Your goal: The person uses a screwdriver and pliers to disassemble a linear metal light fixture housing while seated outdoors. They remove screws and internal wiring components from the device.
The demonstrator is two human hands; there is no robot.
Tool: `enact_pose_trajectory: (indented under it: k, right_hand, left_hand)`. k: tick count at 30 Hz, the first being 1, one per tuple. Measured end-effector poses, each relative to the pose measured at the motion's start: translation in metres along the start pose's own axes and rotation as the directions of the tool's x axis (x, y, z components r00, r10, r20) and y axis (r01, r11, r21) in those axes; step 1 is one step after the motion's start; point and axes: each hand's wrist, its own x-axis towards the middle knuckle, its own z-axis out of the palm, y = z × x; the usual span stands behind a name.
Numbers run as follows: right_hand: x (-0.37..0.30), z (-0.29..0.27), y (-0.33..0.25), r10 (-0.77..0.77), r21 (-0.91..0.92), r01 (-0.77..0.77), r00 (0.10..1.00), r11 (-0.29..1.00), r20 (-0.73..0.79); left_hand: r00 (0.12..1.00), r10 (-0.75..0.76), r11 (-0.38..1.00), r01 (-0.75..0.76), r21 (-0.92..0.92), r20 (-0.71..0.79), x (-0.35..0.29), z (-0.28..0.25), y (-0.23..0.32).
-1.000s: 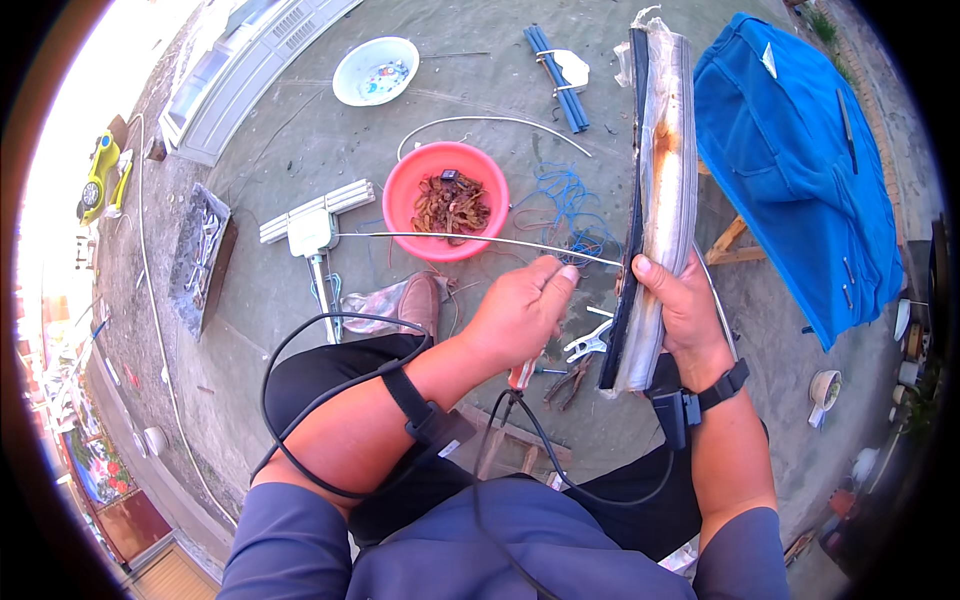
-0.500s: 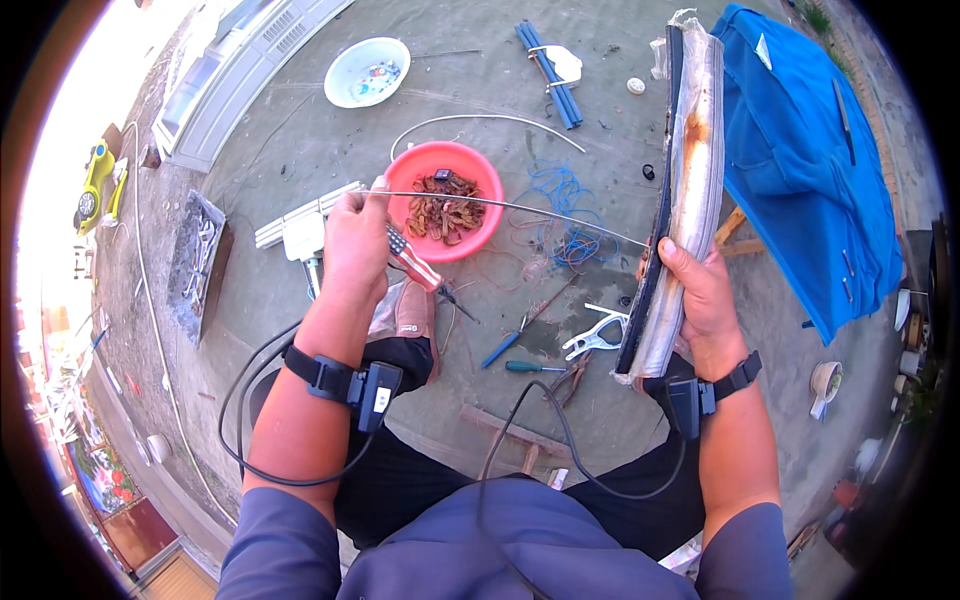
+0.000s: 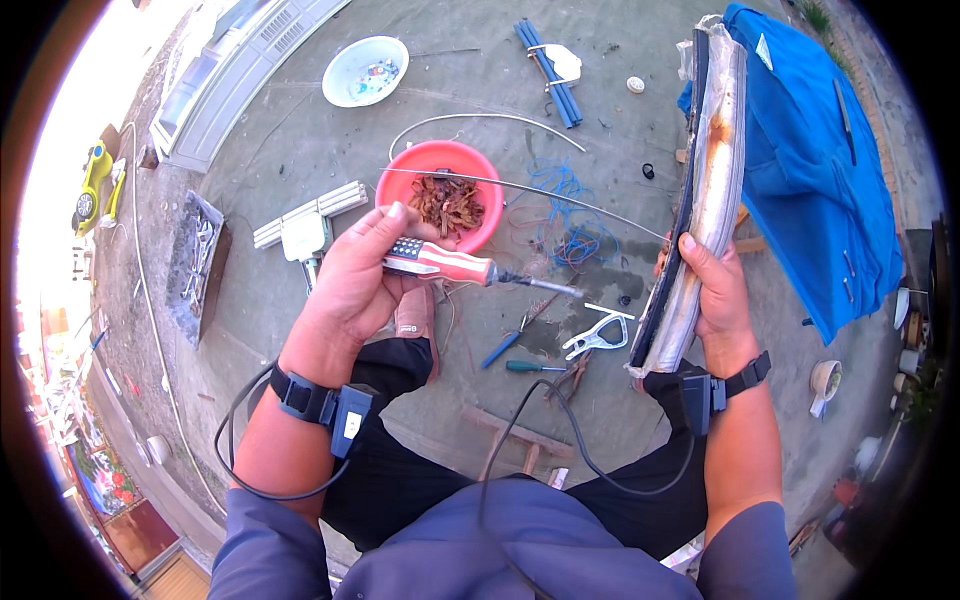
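Note:
My left hand (image 3: 352,272) is closed around a screwdriver (image 3: 440,262) with a red, white and blue patterned handle. Its dark-smeared metal shaft points right, towards the bundle. In my right hand (image 3: 718,292) is a long bundle of flat strips (image 3: 728,160), wrapped in clear plastic, with a dark edge and a rusty brown stain. It is held nearly upright, by its lower part. A thin metal rod (image 3: 560,195) reaches left from the bundle near my right fingers; its far end hangs free over a pink basin (image 3: 398,190). The fingers behind the bundle are mostly hidden.
Reddish-brown pieces (image 3: 448,208) lie in the pink basin. Around it are tangled blue string (image 3: 580,243), a white clamp (image 3: 600,335), a green-handled screwdriver (image 3: 525,366), white tubes (image 3: 315,213) and blue tubes (image 3: 548,72). A blue cloth (image 3: 810,150) lies right of the bundle.
My left hand has let go of the rod's end and dropped lower. The screwdriver has swung from pointing down to pointing right. The bundle has shifted slightly right.

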Motion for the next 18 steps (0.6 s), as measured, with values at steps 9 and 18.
enact_pose_trajectory:
  k: [9,18]
  right_hand:
    - [0.005,-0.005,0.005,-0.066,-0.016,0.066,0.997,0.998,-0.045]
    - [0.0,-0.001,0.001,0.03,-0.028,-0.029,0.998,0.999,0.046]
  left_hand:
    - [0.958,-0.181,0.947,0.109,0.301,0.223,-0.014,0.01,-0.01]
    - [0.972,-0.052,0.781,-0.105,0.615,0.231,-0.02,0.034,-0.019]
